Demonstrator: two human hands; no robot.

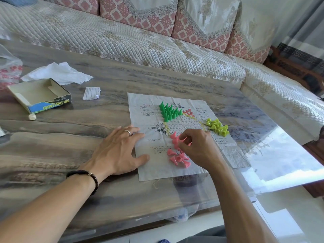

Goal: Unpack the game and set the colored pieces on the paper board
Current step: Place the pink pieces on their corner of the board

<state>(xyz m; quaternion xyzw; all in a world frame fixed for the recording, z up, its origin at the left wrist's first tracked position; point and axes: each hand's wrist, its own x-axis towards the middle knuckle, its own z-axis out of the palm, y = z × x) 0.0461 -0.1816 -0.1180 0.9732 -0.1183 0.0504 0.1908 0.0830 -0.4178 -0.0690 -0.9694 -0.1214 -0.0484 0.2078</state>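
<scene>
Head view: right hand (198, 148) pinches pink piece (182, 139) (fingertips).

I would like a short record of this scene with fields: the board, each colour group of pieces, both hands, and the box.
board: paper board flat on the table
green pieces: upright, clustered at the board's far side
yellow pieces: loose heap near the board's right edge, mostly tipped
pink pieces: partly lying near the board's front
left hand: flat, pressing the board's left edge
right hand: fingers curled at the pink pieces
box: open, far left
</scene>
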